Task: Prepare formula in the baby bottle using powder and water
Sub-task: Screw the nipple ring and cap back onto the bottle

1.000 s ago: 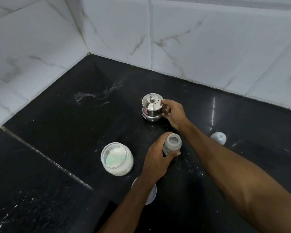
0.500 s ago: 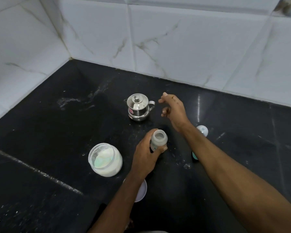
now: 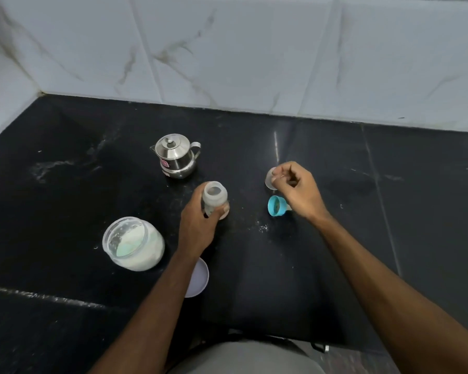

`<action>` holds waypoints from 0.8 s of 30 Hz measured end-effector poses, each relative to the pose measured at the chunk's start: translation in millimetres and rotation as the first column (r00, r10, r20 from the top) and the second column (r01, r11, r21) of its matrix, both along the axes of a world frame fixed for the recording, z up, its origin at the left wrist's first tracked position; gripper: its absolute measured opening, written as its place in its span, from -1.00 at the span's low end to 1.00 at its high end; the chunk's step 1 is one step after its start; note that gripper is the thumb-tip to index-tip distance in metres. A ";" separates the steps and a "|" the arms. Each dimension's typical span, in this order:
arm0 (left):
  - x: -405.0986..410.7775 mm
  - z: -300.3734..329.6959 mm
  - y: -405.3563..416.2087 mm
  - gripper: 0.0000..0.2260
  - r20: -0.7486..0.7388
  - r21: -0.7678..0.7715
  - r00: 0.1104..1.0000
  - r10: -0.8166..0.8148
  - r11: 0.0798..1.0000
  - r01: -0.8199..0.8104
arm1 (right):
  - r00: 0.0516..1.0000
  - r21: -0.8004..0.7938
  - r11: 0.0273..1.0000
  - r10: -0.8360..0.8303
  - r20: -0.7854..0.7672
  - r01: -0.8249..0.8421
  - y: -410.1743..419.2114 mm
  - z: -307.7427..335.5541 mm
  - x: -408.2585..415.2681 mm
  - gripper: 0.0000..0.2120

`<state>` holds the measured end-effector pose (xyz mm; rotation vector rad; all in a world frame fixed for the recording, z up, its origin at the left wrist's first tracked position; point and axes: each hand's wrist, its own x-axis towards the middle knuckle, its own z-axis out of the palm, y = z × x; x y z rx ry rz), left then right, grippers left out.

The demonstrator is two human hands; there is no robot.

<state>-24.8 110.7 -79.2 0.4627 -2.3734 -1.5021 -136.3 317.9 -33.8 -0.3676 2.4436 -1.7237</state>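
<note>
While the bottle [image 3: 214, 197] stands uncapped mid-counter [image 3: 389, 211], capping, at least, remains.

Near edge: flat lilac lid [image 3: 199, 276].
Left: open clear jar [image 3: 133, 242], white powder.
Left hand [image 3: 199, 225]: wrapped round frosted bottle; contents not discernible.
Right hand [image 3: 295, 188]: fingers curled at translucent cap [image 3: 270, 179]; grasp uncertain.
Beside: blue ring [image 3: 276, 205].
Toward back wall: lidded steel jug [image 3: 176, 156].

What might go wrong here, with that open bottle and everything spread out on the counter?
1. The baby bottle has no top on and only the left hand steadies it, so a nudge might tip it.
2. The powder jar stands uncovered beside the left forearm, so the arm may knock it and spill powder.
3. The right hand reaches over the translucent cap close to the blue ring, which it might bump away.
</note>
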 end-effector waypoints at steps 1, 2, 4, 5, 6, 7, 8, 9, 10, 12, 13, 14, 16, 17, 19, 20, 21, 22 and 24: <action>0.0 -0.1 -0.3 -0.52 0.004 -0.002 1.000 -0.002 1.000 0.002 | 1.000 0.045 0.999 0.015 -0.006 -0.015 5.5 -6.5 3.1 -0.86; -0.2 0.0 -0.3 -0.52 0.009 -0.004 1.000 -0.004 1.000 0.004 | 0.999 0.089 0.995 0.036 -0.007 -0.035 10.5 -13.1 6.1 -0.81; -0.8 0.7 0.2 -0.50 0.016 -0.012 1.000 -0.002 1.000 0.002 | 0.995 0.162 0.982 0.097 0.009 -0.097 18.7 -23.5 12.1 -0.70; -0.9 0.8 0.2 -0.50 0.019 -0.014 1.000 -0.001 1.000 0.002 | 0.990 0.202 0.970 0.138 0.019 -0.139 22.1 -26.9 14.6 -0.64; -0.8 1.0 0.3 -0.49 0.022 -0.016 1.000 -0.001 1.000 0.001 | 0.983 0.248 0.952 0.179 0.027 -0.180 25.0 -29.8 16.6 -0.58; -0.8 0.8 0.2 -0.49 0.026 -0.018 1.000 0.000 1.000 0.001 | 0.976 0.292 0.932 0.215 0.034 -0.216 28.0 -32.7 17.6 -0.53; -0.7 0.7 0.2 -0.48 0.031 -0.020 1.000 0.001 1.000 0.000 | 0.969 0.330 0.912 0.244 0.044 -0.245 30.3 -35.1 18.2 -0.49; -0.3 0.5 0.1 -0.48 0.033 -0.019 0.999 0.002 1.000 -0.001 | 0.963 0.356 0.896 0.264 0.054 -0.266 32.4 -36.6 18.6 -0.46; -0.2 0.6 0.2 -0.48 0.034 -0.016 0.999 0.004 1.000 -0.003 | 0.960 0.375 0.885 0.274 0.059 -0.276 33.3 -37.2 18.8 -0.44; -0.1 1.3 1.1 -0.48 0.033 -0.013 0.999 0.007 1.000 -0.007 | 0.961 0.388 0.881 0.271 0.052 -0.269 33.3 -36.6 18.8 -0.44; -0.2 1.9 1.6 -0.48 0.033 -0.012 0.999 0.010 1.000 -0.009 | 0.965 0.373 0.891 0.260 0.046 -0.258 32.8 -35.1 18.7 -0.45; -0.3 2.4 2.1 -0.48 0.034 -0.012 0.999 0.012 1.000 -0.011 | 0.968 0.339 0.908 0.246 0.048 -0.248 31.7 -31.5 18.8 -0.47; -0.5 2.6 2.6 -0.48 0.035 -0.013 0.999 0.011 1.000 -0.010 | 0.975 0.259 0.940 0.219 0.039 -0.222 27.6 -21.9 18.2 -0.50; -0.6 2.7 2.6 -0.47 0.038 -0.014 0.999 0.011 1.000 -0.011 | 0.977 0.240 0.948 0.211 0.020 -0.210 24.0 -15.2 17.8 -0.51; -0.3 3.4 2.6 -0.47 0.041 -0.015 0.999 0.015 1.000 -0.014 | 0.974 0.222 0.950 0.226 -0.005 -0.219 13.8 1.7 16.9 -0.48; -0.1 3.8 2.9 -0.47 0.040 -0.015 0.999 0.015 1.000 -0.015 | 0.969 0.216 0.946 0.248 -0.008 -0.240 7.4 11.4 16.5 -0.45; 0.3 4.3 2.8 -0.47 0.038 -0.014 0.999 0.015 1.000 -0.014 | 0.961 0.223 0.937 0.277 -0.012 -0.268 -0.1 21.3 15.9 -0.43; 0.5 5.0 3.4 -0.48 0.033 -0.011 0.999 0.012 1.000 -0.012 | 0.950 0.243 0.923 0.312 -0.023 -0.297 -7.3 30.5 15.1 -0.43; 1.0 5.7 4.5 -0.50 0.030 -0.002 1.000 0.008 1.000 -0.008 | 0.911 0.318 0.874 0.407 -0.066 -0.368 -23.0 46.9 12.7 -0.48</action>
